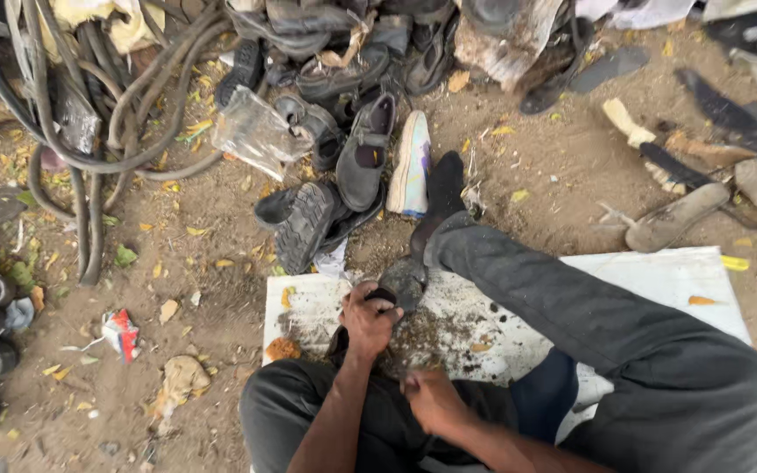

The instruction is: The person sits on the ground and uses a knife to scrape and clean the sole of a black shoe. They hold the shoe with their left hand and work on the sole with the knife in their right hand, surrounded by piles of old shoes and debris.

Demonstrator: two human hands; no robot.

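Left hand (368, 317) clamped on dark shoe (400, 285) at 12 o'clock; right hand (431, 398) apart, grip unclear — shoe may slip off the dirty white board (659, 280) if pressed unevenly.

Dirt floor (527, 184) carries a white board (659, 280) w/ dirt specks and leaf bits on it. Also on the floor: pile of worn shoes (343, 149), black hoses (98, 131), loose soles (676, 215), yellow leaves, scraps.

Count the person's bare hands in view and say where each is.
2. The left hand closes its grip on a dark shoe over the white board. The right hand sits nearer the lap, fingers curled; whatever it may hold is hidden.
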